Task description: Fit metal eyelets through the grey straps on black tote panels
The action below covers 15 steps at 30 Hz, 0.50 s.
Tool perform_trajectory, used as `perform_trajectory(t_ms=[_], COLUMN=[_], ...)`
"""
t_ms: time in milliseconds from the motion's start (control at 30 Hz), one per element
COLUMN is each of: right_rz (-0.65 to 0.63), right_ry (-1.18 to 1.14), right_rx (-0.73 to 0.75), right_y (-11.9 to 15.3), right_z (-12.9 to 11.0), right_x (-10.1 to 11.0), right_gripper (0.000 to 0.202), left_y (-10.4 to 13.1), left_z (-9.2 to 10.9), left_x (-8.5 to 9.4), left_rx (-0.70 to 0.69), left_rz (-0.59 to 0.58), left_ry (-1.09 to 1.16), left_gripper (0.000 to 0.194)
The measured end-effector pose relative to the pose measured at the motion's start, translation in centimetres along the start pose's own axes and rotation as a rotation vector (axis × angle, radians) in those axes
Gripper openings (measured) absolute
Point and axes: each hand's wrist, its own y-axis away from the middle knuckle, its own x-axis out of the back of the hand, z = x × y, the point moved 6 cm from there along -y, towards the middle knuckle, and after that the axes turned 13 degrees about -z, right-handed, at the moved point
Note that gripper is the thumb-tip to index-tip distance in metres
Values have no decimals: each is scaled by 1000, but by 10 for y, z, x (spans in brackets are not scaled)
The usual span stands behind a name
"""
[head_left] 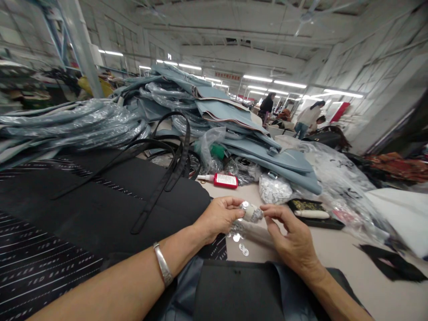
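A small bundle of shiny silver discs (256, 215) with a pale band around it is held up over the table. My left hand (216, 217) is closed on its left end, thumb and fingers pinching. At the right end my right hand (294, 238) has its fingertips against the bundle, the fingers curled. Below, several loose silver discs (236, 237) lie on the table beside a clear plastic bag. Nearest me is a dark bag piece (237, 290) with a flat black panel.
Black panels (160, 205) with straps (154, 196) cover the left. A red bottle (225, 180), a bag of white bits (274, 189) and a black tray (317, 219) with a white stick lie beyond my hands. Blue-grey pieces (230, 113) pile behind; people stand farther off.
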Motion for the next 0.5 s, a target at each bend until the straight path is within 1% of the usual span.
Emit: perform_trajectory(t_ms=[100, 167, 267, 333, 400, 500], right_rz=[6, -39, -147, -180, -175, -139], right_ry=[-48, -125, -359, -503, -565, -579], right_rx=[-93, -140, -240, -289, -336, -409], right_y=[1, 1, 1, 2, 2, 1], right_z=[5, 8, 15, 18, 20, 24], right_x=[1, -4, -18, -26, -29, -26], right_gripper=[13, 19, 37, 45, 43, 41], left_y=[0, 0, 0, 0, 0, -1], left_z=[0, 0, -1, -2, -2, -3], left_x=[-1, -2, -2, -2, -1, 0], left_rx=[7, 10, 9, 12, 18, 26], left_rz=[32, 43, 53, 54, 41, 4], left_ry=[-1, -3, -10, -24, -46, -75], left_gripper=[18, 18, 18, 17, 16, 13])
